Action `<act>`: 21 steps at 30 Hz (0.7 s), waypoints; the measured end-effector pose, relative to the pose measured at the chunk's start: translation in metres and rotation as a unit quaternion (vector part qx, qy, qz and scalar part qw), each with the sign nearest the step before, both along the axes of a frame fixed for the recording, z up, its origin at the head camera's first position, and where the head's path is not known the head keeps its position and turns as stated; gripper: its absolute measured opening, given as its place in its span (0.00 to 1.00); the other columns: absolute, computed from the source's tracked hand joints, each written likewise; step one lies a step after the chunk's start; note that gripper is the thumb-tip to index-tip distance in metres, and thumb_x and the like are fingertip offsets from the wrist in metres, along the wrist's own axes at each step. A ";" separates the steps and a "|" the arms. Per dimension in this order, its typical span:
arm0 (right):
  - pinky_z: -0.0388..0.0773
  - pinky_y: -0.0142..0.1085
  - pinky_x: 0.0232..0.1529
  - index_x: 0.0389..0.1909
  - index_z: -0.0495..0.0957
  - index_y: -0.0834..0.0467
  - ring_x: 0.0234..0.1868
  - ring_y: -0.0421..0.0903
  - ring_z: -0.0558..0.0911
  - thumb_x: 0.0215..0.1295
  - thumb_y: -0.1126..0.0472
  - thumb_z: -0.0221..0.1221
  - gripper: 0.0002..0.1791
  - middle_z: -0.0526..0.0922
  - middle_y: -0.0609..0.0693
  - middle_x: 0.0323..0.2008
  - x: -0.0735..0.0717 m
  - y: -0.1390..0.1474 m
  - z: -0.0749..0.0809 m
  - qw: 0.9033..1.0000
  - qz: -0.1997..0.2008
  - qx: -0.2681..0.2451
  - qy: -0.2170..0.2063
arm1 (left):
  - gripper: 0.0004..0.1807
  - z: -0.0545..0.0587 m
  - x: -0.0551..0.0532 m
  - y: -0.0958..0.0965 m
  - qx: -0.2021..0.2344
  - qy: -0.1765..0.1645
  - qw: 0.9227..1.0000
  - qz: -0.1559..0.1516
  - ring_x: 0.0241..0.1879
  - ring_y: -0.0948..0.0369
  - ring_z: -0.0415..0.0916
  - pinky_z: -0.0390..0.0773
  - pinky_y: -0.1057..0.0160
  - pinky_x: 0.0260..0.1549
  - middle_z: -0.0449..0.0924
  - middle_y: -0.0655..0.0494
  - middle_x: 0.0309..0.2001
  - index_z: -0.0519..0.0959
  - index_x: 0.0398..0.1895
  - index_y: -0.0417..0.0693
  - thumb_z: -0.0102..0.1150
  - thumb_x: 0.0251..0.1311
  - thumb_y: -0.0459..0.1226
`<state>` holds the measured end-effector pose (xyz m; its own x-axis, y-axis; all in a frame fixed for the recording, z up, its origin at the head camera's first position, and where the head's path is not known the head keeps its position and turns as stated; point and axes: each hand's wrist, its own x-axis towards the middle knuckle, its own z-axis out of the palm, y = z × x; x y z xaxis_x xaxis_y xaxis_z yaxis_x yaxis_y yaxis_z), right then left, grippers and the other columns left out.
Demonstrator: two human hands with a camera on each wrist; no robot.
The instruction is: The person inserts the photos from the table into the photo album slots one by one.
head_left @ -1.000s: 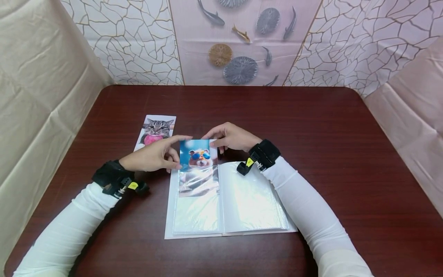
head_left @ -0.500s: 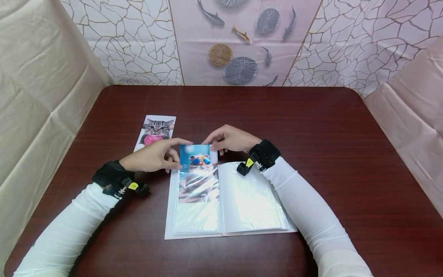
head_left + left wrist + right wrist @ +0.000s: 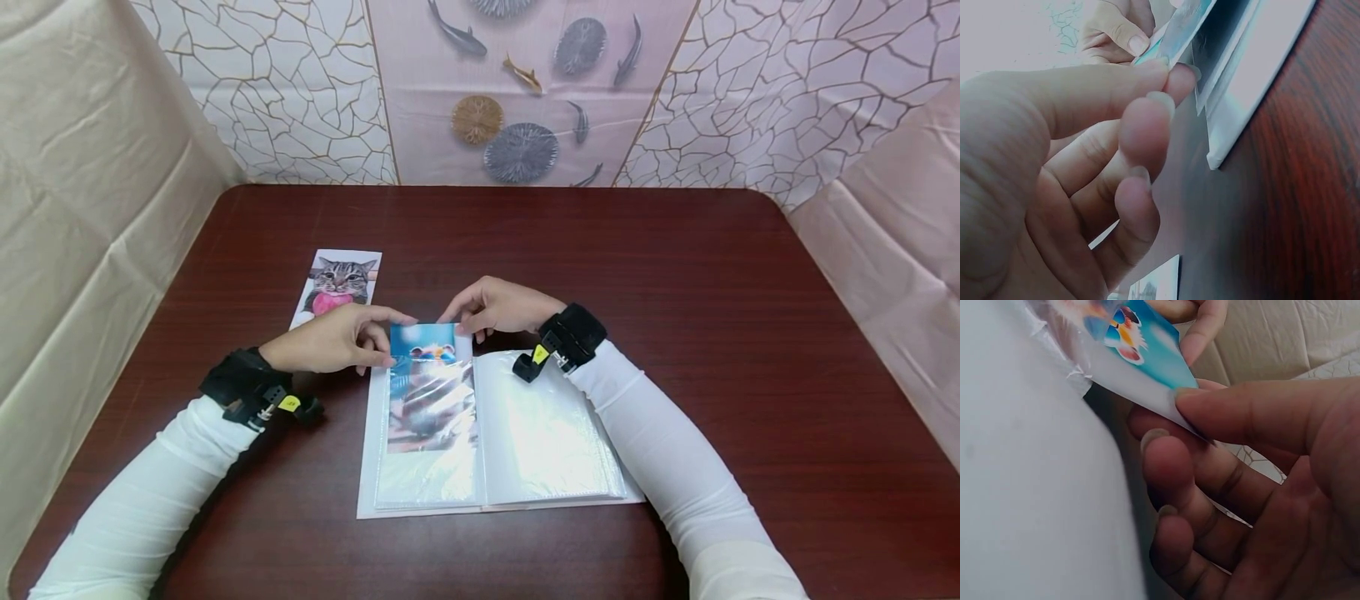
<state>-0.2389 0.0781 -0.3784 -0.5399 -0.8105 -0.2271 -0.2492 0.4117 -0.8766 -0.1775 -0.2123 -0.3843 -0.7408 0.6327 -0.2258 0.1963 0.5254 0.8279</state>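
A photo (image 3: 427, 340) of a small furry animal in sunglasses is mostly inside the clear left pocket of an open photo album (image 3: 367, 467). Its blue top edge stands out above the pocket mouth. Between thumb and fingers, my right hand (image 3: 510, 305) pinches the photo's top right corner, plain in the right wrist view. At the pocket's upper left corner, my left hand (image 3: 330, 337) pinches the clear sleeve (image 3: 1180, 28), while its index finger reaches to the photo's top edge. Glare on the plastic blurs the lower picture.
A second photo (image 3: 341, 277), of a cat with a pink object, lies on the dark wooden table (image 3: 600, 250) behind my left hand. The album's right page (image 3: 555, 433) shows a shiny clear pocket. Patterned cloth hangs behind the table.
The animal photo has slid down toward me, deeper into the pocket, with my right hand following it. My left hand stays at the pocket corner, its index finger lowering slightly.
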 end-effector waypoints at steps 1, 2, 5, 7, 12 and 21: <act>0.79 0.36 0.33 0.55 0.84 0.60 0.26 0.49 0.78 0.70 0.67 0.61 0.14 0.83 0.56 0.26 0.000 0.000 0.000 1.000 0.003 0.002 0.001 | 0.31 0.000 0.000 0.000 0.000 0.000 1.000 0.000 0.22 0.54 0.77 0.75 0.63 0.21 0.87 0.54 0.34 0.72 0.70 0.47 0.69 0.63 0.36; 0.79 0.36 0.34 0.55 0.84 0.60 0.26 0.49 0.78 0.70 0.67 0.61 0.14 0.84 0.55 0.26 0.000 0.000 -0.001 1.000 0.004 0.004 0.001 | 0.31 0.000 0.000 0.000 0.000 0.000 1.000 0.000 0.22 0.54 0.77 0.75 0.63 0.21 0.88 0.54 0.34 0.72 0.69 0.47 0.69 0.63 0.36; 0.80 0.36 0.34 0.55 0.84 0.61 0.26 0.48 0.79 0.70 0.67 0.61 0.14 0.84 0.54 0.26 0.000 -0.001 -0.001 1.000 0.012 0.006 -0.001 | 0.29 0.000 0.000 0.000 -0.002 0.004 1.000 0.000 0.21 0.55 0.76 0.74 0.64 0.20 0.88 0.55 0.34 0.74 0.68 0.47 0.69 0.63 0.36; 0.80 0.36 0.34 0.55 0.84 0.62 0.26 0.48 0.79 0.70 0.67 0.61 0.14 0.84 0.53 0.26 0.000 -0.001 -0.001 1.000 0.016 0.006 -0.004 | 0.29 0.000 0.000 -0.001 -0.002 0.007 1.000 -0.001 0.21 0.55 0.75 0.73 0.64 0.19 0.88 0.55 0.34 0.75 0.67 0.47 0.69 0.63 0.36; 0.79 0.35 0.34 0.54 0.83 0.63 0.26 0.49 0.78 0.70 0.68 0.61 0.14 0.84 0.53 0.26 0.000 -0.001 -0.001 1.000 0.026 0.004 -0.008 | 0.27 -0.001 0.000 -0.001 -0.008 0.013 1.000 -0.001 0.21 0.56 0.74 0.73 0.64 0.19 0.88 0.56 0.34 0.76 0.66 0.49 0.69 0.62 0.36; 0.77 0.34 0.34 0.53 0.84 0.62 0.27 0.46 0.77 0.70 0.68 0.61 0.13 0.83 0.49 0.26 0.001 -0.002 -0.003 0.999 0.043 0.002 -0.029 | 0.23 0.000 0.000 -0.001 -0.020 0.024 0.999 -0.003 0.20 0.58 0.71 0.71 0.66 0.19 0.88 0.58 0.33 0.80 0.62 0.50 0.69 0.62 0.35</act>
